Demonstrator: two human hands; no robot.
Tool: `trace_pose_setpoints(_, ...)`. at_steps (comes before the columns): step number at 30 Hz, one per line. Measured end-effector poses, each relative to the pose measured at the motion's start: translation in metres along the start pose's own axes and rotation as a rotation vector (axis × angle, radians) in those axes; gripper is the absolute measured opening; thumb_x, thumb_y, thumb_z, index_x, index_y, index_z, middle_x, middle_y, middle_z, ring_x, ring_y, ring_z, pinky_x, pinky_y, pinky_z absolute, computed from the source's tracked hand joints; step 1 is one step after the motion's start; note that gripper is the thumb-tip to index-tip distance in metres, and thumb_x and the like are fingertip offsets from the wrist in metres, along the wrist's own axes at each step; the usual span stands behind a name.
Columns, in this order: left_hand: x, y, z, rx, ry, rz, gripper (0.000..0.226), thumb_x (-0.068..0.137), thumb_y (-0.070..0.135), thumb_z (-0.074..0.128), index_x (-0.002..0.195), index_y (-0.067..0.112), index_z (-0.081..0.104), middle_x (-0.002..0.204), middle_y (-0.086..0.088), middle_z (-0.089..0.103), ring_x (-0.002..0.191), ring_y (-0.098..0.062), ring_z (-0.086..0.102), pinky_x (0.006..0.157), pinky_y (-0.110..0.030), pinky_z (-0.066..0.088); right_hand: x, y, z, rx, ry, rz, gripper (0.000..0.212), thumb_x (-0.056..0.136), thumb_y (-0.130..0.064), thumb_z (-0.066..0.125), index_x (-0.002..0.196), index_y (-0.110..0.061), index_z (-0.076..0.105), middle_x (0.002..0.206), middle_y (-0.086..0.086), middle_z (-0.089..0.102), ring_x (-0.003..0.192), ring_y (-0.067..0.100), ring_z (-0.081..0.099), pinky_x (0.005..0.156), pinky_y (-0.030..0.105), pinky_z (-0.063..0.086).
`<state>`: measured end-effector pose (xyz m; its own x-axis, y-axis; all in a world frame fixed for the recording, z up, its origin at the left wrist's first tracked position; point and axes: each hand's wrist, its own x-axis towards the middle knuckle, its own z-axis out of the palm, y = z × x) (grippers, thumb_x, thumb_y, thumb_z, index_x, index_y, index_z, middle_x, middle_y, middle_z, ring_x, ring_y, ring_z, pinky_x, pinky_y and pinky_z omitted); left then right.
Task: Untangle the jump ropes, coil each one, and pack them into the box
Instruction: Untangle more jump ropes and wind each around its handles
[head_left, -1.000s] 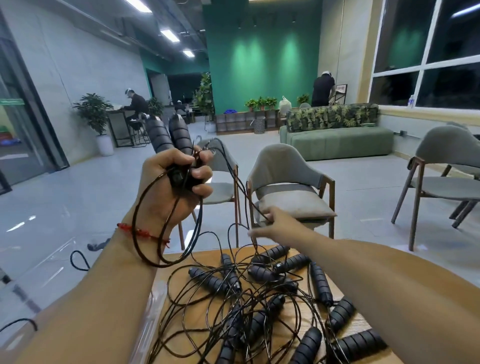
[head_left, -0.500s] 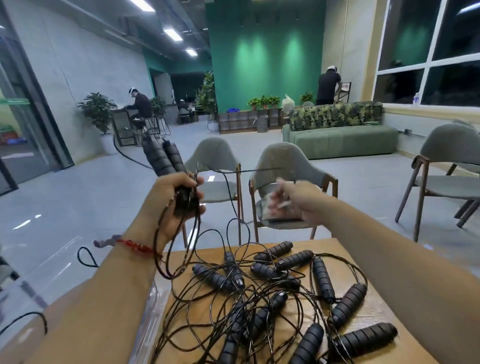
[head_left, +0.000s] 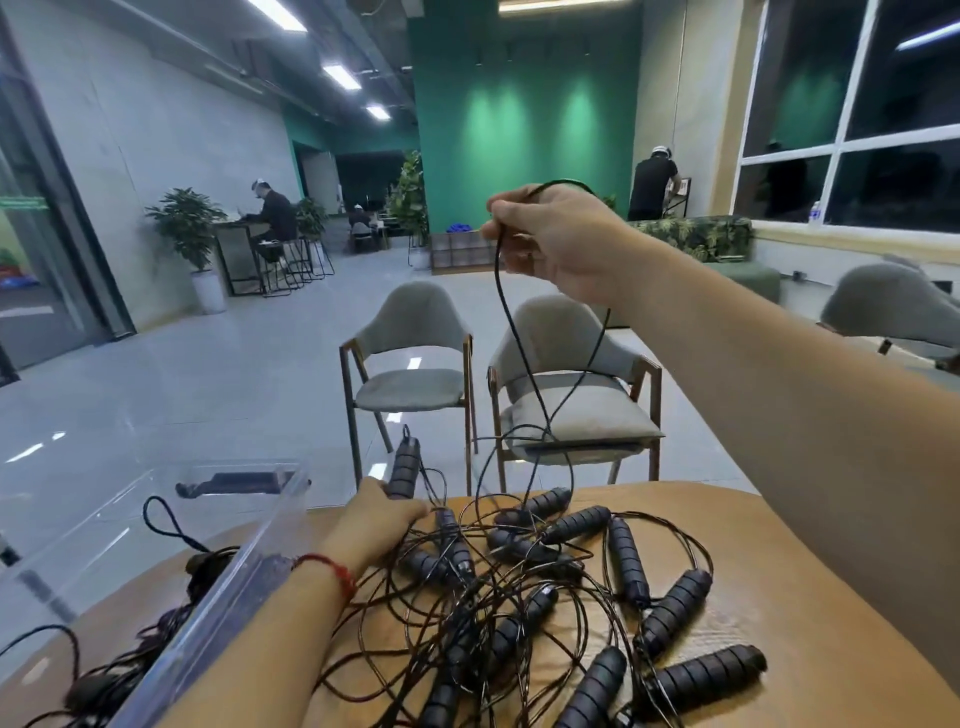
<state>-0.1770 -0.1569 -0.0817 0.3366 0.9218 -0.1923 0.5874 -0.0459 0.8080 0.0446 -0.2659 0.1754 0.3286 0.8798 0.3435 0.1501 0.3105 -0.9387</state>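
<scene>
Wooden desk (head_left: 789, 587) space is covered by tangled jump ropes (head_left: 519, 597). At its far edge the left hand (head_left: 376, 519) has its fingers curled round an upright handle (head_left: 405, 470). Raised above, the right hand (head_left: 566, 244) pinches a cord (head_left: 511, 338) (looped over the fingers) running down to the pile. On the left stands the clear box (head_left: 239, 566), ropes inside.

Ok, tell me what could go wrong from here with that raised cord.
1. The right hand pinches a cord that runs down into the tangle; lifting further may tighten knots rather than free it.
2. That pull could drag loose handles toward the table edge.
3. The left hand grips a handle at the far edge; it might slip off.
</scene>
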Motion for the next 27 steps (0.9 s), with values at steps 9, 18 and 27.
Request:
trace_pose_setpoints(9, -0.013, 0.017, 0.004, 0.373, 0.044, 0.319, 0.079, 0.099, 0.051, 0.067, 0.163, 0.026, 0.027, 0.167, -0.007, 0.036, 0.146, -0.028, 0.044, 0.115, -0.046, 0.046, -0.014, -0.016, 0.020, 0.037, -0.094, 0.134, 0.029, 0.116, -0.025, 0.043, 0.131, -0.011, 0.063, 0.068, -0.003, 0.054, 0.058, 0.011, 0.055, 0.056, 0.028, 0.054)
trace_pose_setpoints(18, -0.040, 0.130, 0.007, -0.128, -0.195, 0.572, 0.145, 0.068, 0.067, 0.092, 0.168, 0.037, -0.010, 0.178, -0.007, 0.011, 0.162, -0.024, 0.021, 0.125, -0.043, 0.028, -0.030, -0.018, 0.049, 0.160, -0.349, 0.124, 0.030, 0.116, -0.027, 0.042, 0.132, -0.010, 0.061, 0.069, -0.004, 0.046, 0.058, 0.008, 0.042, 0.049, 0.018, 0.041)
trace_pose_setpoints(27, -0.046, 0.120, 0.024, -0.051, -0.031, 0.747, 0.036, 0.107, 0.052, 0.057, 0.137, 0.034, 0.062, 0.141, 0.005, 0.067, 0.132, -0.010, 0.060, 0.117, -0.048, 0.047, -0.031, -0.007, 0.043, 0.394, -0.352, 0.135, 0.029, 0.117, -0.029, 0.041, 0.129, -0.011, 0.060, 0.070, -0.002, 0.044, 0.057, 0.008, 0.040, 0.046, 0.017, 0.044)
